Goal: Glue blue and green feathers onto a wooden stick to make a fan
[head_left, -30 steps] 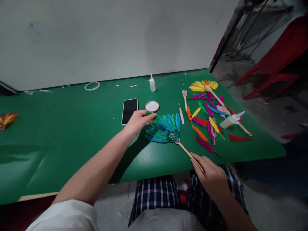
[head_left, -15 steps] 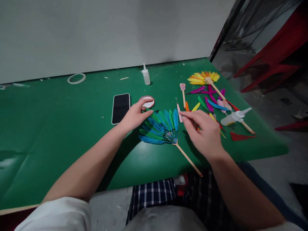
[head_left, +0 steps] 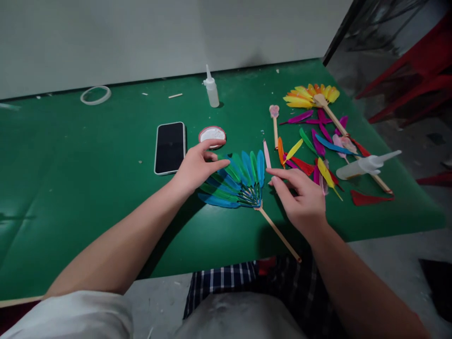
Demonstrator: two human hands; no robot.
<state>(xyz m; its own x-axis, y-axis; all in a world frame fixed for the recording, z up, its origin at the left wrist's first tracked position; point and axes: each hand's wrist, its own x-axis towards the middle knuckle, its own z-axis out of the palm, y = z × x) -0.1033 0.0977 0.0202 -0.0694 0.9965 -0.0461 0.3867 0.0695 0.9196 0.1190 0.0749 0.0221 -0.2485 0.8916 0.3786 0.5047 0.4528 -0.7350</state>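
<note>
1. The blue-and-green feather fan (head_left: 245, 176) is laid on the green counter (head_left: 88, 197) between the two hands. Its feathers are spread toward the far left, and its wooden handle (head_left: 280, 235) is directed toward the front edge.
2. The left hand (head_left: 195, 165) is placed at the upper left border of the fan. A moderate gap is left between index finger and thumb; the thumb tip is set over the feather tips. The remaining fingers are curled under, and whether anything is held by them cannot be told.
3. The right hand (head_left: 305, 200) is positioned right of the fan. Its thumb and index finger are brought nearly together, just beside the lower end of a slender pink tool (head_left: 266, 154). Whether the tool is touched cannot be told. The fan handle is left ungripped.
4. A phone (head_left: 170, 148) is located left of the fan, and a round white disc (head_left: 212, 134) is located just beyond the left hand.
5. An upright bottle (head_left: 212, 94) is stood farther back.
6. At the right, loose feathers (head_left: 326, 172) are scattered, with a second bottle (head_left: 356, 168) laid on its side near them and a yellow-and-orange fan (head_left: 300, 99) behind.
</note>
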